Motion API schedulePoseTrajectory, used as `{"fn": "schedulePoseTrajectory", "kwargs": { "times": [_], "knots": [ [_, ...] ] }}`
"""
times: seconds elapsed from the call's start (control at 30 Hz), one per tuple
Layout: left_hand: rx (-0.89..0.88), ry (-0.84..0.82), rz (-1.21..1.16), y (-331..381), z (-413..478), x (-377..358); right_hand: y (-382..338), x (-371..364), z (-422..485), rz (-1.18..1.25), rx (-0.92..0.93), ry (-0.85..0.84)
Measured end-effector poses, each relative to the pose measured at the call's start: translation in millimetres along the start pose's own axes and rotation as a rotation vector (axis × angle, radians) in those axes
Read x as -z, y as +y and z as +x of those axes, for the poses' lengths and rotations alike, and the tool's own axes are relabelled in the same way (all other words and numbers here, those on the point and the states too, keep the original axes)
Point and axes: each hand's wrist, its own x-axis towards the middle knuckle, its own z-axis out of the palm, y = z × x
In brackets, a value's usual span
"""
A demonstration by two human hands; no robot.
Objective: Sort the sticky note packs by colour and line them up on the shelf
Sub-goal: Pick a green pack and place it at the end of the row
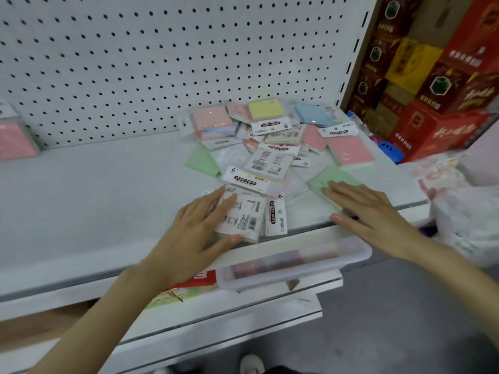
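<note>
In front of the pile (272, 157), the left hand (205, 225) lies flat-fingered on a face-down pack (248, 214), the right hand (370, 209) likewise on a green pack (337, 176).

1 wide head-worn camera is looking forward and down from close above the shelf (81, 201) and is facing the pegboard (135, 63) behind it.

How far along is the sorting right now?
Barely started. Done: only one pink pack stands apart at the far left of the shelf. In hand: the left hand rests on a face-down pack; the right hand lies flat on a green pack. Left: the mixed pile is unsorted, no rows yet.
</note>
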Motion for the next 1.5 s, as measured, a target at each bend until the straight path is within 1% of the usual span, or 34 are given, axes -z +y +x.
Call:
{"fn": "schedulePoseTrajectory", "kwargs": {
  "times": [0.03,0.1,0.17,0.2,0.27,0.33,0.47,0.57,0.67,0.77,0.83,0.9,0.97,1.07,1.17,1.23,1.3,1.4,1.5],
  "knots": [
    [0.001,0.019,0.028,0.6,-1.3,-0.1,0.8,2.8,-1.5,0.022,-0.001,0.011],
    [0.011,0.040,0.074,1.7,2.4,1.6,3.8,7.9,2.7,0.078,-0.032,0.115],
    [0.060,0.017,0.040,1.7,10.0,4.3,8.2,10.7,13.7,0.112,-0.164,0.225],
    [0.085,0.004,0.002,0.9,13.6,5.3,10.2,11.3,20.0,0.140,-0.256,0.240],
    [0.105,-0.009,-0.067,-0.9,18.7,5.3,11.1,12.2,29.9,0.243,-0.408,0.216],
    [0.117,-0.017,-0.123,-2.3,20.7,4.6,9.3,13.3,35.3,0.282,-0.490,0.179],
    [0.169,0.011,-0.188,-1.0,22.4,4.8,4.3,16.5,42.7,0.183,-0.581,0.100],
    [0.199,0.039,-0.229,1.1,23.8,5.4,4.9,20.4,49.3,0.199,-0.642,0.036],
    [0.239,0.012,-0.234,3.3,26.7,11.0,1.2,26.4,54.4,0.255,-0.685,-0.028],
    [0.292,-0.004,-0.185,5.4,33.4,14.9,-4.6,29.8,57.7,0.356,-0.678,-0.051],
    [0.327,0.007,-0.190,8.2,35.7,17.5,-6.2,28.9,57.4,0.415,-0.657,-0.016],
    [0.364,-0.001,-0.381,8.3,33.9,22.7,-5.6,28.1,54.2,0.509,-0.635,0.064],
    [0.387,0.012,-0.600,6.4,30.2,31.2,-4.3,30.5,48.9,0.666,-0.628,0.162],
    [0.417,0.065,-0.719,1.6,25.3,45.8,-6.4,41.3,41.3,0.915,-0.626,0.304],
    [0.461,0.154,-0.828,-1.6,21.8,58.1,-23.8,58.4,40.8,1.126,-0.567,0.344],
    [0.483,0.229,-0.918,-3.4,17.7,65.5,-45.6,67.4,45.8,1.249,-0.479,0.296],
    [0.510,0.285,-1.010,-6.3,12.5,70.8,-74.1,69.5,53.9,1.339,-0.382,0.160],
    [0.558,0.319,-1.157,-14.2,0.4,74.7,-121.4,58.1,74.2,1.405,-0.276,-0.057],
    [0.621,0.369,-1.231,-26.9,-17.2,77.9,-168.3,41.4,102.2,1.435,-0.225,-0.195]
  ]
}}
